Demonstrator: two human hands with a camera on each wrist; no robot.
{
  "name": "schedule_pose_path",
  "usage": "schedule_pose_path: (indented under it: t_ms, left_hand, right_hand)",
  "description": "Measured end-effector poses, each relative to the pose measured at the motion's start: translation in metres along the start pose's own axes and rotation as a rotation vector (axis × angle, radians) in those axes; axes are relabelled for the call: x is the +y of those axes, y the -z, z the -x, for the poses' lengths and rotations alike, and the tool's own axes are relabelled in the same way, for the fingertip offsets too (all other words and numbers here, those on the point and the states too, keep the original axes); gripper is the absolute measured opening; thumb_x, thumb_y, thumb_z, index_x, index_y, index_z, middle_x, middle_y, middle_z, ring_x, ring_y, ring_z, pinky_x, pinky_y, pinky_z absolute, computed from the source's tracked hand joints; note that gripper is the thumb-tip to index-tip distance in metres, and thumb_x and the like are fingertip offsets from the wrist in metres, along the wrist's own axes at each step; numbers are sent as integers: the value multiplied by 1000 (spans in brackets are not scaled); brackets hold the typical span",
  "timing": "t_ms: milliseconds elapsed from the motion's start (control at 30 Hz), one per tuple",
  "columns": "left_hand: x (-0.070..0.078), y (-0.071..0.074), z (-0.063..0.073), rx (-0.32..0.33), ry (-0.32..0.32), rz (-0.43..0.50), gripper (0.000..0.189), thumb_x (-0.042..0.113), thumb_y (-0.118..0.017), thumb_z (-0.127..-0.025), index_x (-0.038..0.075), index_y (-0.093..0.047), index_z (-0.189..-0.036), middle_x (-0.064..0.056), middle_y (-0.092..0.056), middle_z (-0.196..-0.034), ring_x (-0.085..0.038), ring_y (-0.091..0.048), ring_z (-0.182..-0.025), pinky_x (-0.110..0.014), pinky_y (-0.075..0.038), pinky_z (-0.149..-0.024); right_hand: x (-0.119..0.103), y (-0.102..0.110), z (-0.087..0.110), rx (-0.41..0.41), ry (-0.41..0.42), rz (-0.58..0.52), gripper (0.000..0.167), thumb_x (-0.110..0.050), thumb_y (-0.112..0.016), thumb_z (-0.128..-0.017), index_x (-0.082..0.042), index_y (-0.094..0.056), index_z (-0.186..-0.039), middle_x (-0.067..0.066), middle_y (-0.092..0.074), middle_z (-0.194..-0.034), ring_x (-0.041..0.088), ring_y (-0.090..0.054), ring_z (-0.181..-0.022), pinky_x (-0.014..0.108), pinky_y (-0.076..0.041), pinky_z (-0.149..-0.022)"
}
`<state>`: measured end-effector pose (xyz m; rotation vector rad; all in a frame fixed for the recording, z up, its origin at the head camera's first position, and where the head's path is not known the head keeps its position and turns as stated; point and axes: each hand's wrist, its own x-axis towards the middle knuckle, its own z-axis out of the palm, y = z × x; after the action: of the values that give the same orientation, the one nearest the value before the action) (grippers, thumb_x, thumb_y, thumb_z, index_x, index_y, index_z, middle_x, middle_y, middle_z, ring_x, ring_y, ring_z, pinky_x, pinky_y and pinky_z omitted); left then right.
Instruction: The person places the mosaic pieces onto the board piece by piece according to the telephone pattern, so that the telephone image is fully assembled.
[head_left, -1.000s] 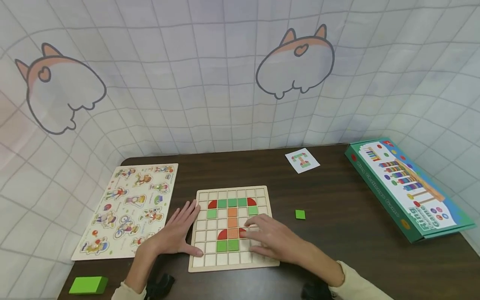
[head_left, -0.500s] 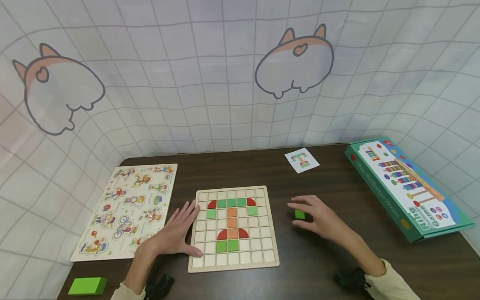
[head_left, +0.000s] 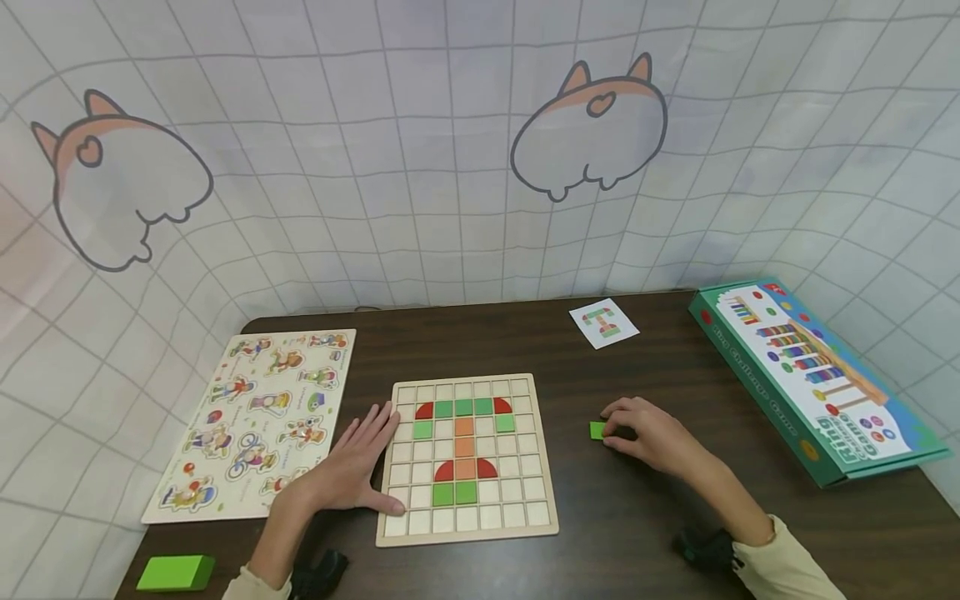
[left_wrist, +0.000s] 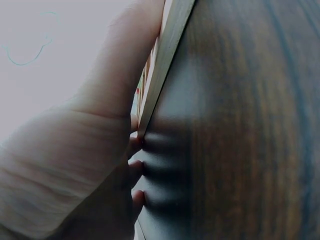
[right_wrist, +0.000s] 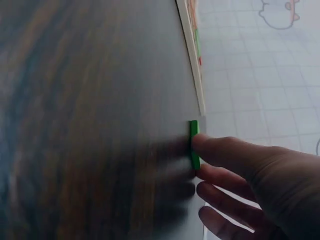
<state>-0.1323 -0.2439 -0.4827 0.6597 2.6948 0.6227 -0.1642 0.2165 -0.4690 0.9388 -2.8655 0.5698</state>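
Observation:
A thin green square tile (head_left: 596, 430) lies on the dark table, right of the wooden grid board (head_left: 514, 512). My right hand (head_left: 652, 437) has its thumb and index finger at this tile; in the right wrist view the thumb presses on the tile's face (right_wrist: 194, 129) and the index fingertip meets its near end. My left hand (head_left: 352, 471) rests with spread, straight fingers along the board's left edge, thumb over the lower left corner. Green and orange squares and red quarter-circle pieces (head_left: 444, 472) form a figure in the board's cells.
A small pattern card (head_left: 604, 323) lies toward the back. To the right is a green game box (head_left: 821, 379). A picture puzzle board (head_left: 255, 425) lies on the left, with a bright green block (head_left: 176, 573) at the front left corner. A grid-patterned curtain (head_left: 450, 208) hangs behind the table.
My right hand has left the board's lower red piece, moved right to the loose green tile, and closed its thumb and index finger on it. My left hand has stayed in place.

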Motion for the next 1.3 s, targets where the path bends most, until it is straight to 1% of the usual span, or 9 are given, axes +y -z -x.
schedule_pose_path:
  t_ms: [67,200,500,633,767,867,1000,1167,1300]
  left_hand:
    - [0,0,0,4,-1,3,130,63,-79,-66,1,-10,-156,-21,-2,-163,-43,-4,-151,-63,-9,-117]
    - [0,0,0,8,-2,6,130,63,-79,-66,1,-10,-156,-21,-3,-164,-43,-4,-151,-62,-9,-117]
    - [-2,-1,0,3,1,6,131,65,-78,-65,2,-8,-156,-20,-1,-164,-42,-3,-151,-62,-9,-117]
    - [-3,-1,0,5,3,10,131,66,-78,-65,3,-8,-156,-19,-1,-164,-42,-2,-151,-62,-8,-118]
    - [-3,0,0,6,6,14,131,66,-78,-65,4,-7,-156,-19,0,-164,-42,-2,-151,-62,-7,-118]
    - [-3,0,0,6,9,12,132,67,-78,-65,4,-7,-156,-19,0,-164,-41,-2,-151,-62,-8,-118]
    - [-1,1,-1,1,12,10,131,66,-78,-65,3,-7,-156,-19,-1,-164,-41,-2,-151,-61,-8,-118]
    - [0,1,0,-13,13,8,130,65,-78,-66,3,-7,-156,-20,0,-164,-41,-2,-151,-61,-7,-118]
    - [0,0,0,-15,12,12,130,65,-78,-66,3,-7,-156,-20,0,-164,-41,-1,-151,-61,-7,-118]
  right_hand:
    - [1,-1,0,-25,3,11,9,-17,-79,-79,-21,-71,-81,2,-69,-105,21,-63,-94,36,-55,-76]
    - [2,-3,0,-16,17,25,9,-17,-80,-79,-20,-71,-79,1,-68,-102,19,-62,-92,33,-55,-73]
    - [1,-7,-3,81,94,1,14,-14,-81,-77,-20,-71,-83,-5,-66,-94,12,-61,-86,31,-54,-72]
    - [-22,-9,-12,121,206,-101,16,-12,-79,-78,-17,-73,-92,-5,-64,-95,9,-61,-82,26,-54,-70]
    - [-62,-17,-23,75,354,-168,18,-11,-75,-81,-15,-74,-98,-4,-61,-98,6,-57,-79,15,-49,-68]
    - [-89,-28,-29,28,463,-125,14,-14,-71,-84,-17,-74,-98,-3,-60,-97,5,-52,-79,9,-44,-67]
    - [-111,-41,-38,25,564,-47,9,-18,-71,-87,-18,-75,-95,-1,-60,-96,6,-51,-80,9,-43,-68]
    - [-122,-50,-45,36,612,4,6,-15,-72,-87,-17,-74,-92,0,-61,-95,8,-52,-81,13,-46,-71]
    - [-126,-51,-45,-7,591,33,4,-16,-68,-91,-18,-71,-91,0,-60,-95,8,-52,-81,14,-47,-71]
